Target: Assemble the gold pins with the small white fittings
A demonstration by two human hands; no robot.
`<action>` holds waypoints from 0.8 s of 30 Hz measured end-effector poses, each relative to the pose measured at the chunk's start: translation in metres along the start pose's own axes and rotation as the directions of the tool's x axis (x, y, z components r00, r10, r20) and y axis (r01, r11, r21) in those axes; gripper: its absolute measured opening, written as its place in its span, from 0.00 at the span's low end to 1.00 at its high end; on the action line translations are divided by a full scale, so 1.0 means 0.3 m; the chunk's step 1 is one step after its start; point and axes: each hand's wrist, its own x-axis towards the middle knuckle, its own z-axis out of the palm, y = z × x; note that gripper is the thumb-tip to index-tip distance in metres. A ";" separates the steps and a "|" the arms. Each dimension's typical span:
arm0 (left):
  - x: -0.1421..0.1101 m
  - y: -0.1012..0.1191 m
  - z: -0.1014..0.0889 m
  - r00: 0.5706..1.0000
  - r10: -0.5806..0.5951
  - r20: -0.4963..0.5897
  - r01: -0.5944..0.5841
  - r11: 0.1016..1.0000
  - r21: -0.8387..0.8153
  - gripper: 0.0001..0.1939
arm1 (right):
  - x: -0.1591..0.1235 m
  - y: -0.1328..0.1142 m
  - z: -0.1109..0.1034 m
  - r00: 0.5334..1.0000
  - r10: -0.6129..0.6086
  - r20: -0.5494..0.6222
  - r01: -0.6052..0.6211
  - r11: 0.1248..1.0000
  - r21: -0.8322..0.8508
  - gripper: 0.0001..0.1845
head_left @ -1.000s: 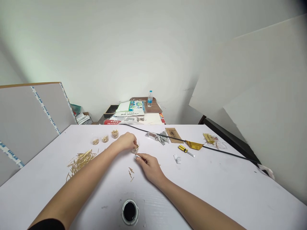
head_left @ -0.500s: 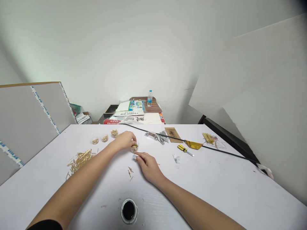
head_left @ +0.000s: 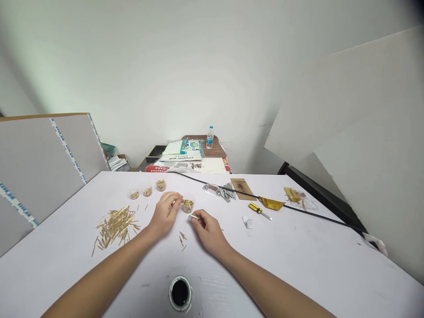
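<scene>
A small clear cup (head_left: 187, 206) filled with gold pins stands on the white table (head_left: 298, 256). My left hand (head_left: 167, 211) rests just left of it, fingertips pinched at its rim on something I cannot make out. My right hand (head_left: 207, 229) lies just below and right of the cup, fingers closed on a small clear cap (head_left: 192, 217). A few loose gold pins (head_left: 181, 240) lie between my wrists. A larger heap of gold pins (head_left: 114, 223) is spread to the left.
Three more small cups of pins (head_left: 147, 191) stand at the back left. A black cable (head_left: 298, 208), a yellow screwdriver (head_left: 259, 209), a gold packet (head_left: 273, 203) and foil bags (head_left: 220, 191) lie to the right. A round hole (head_left: 180, 293) sits near the front edge. Grey boards (head_left: 39, 163) lean at left.
My left hand has drawn back off the top of the cup to its left side, uncovering it. My right hand has hardly moved. The view has shifted slightly.
</scene>
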 end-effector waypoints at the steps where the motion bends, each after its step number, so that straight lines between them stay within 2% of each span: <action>1: -0.030 0.002 0.002 1.000 0.010 0.022 -0.010 1.000 -0.012 0.14 | 0.000 0.000 0.000 1.000 -0.003 0.001 0.003 1.000 0.004 0.15; 5: -0.096 -0.001 0.012 0.991 0.038 0.129 -0.033 0.999 -0.035 0.15 | -0.002 0.000 -0.001 1.000 -0.004 0.022 0.004 1.000 0.004 0.16; 12: -0.097 -0.014 0.033 0.978 0.078 0.194 -0.076 0.997 -0.022 0.06 | -0.004 0.003 -0.002 0.999 0.002 0.047 -0.002 1.000 -0.007 0.16; 24: -0.108 -0.037 0.052 0.979 0.133 0.153 -0.128 0.991 -0.037 0.06 | -0.003 0.009 0.000 1.000 0.015 0.006 -0.015 0.998 -0.055 0.16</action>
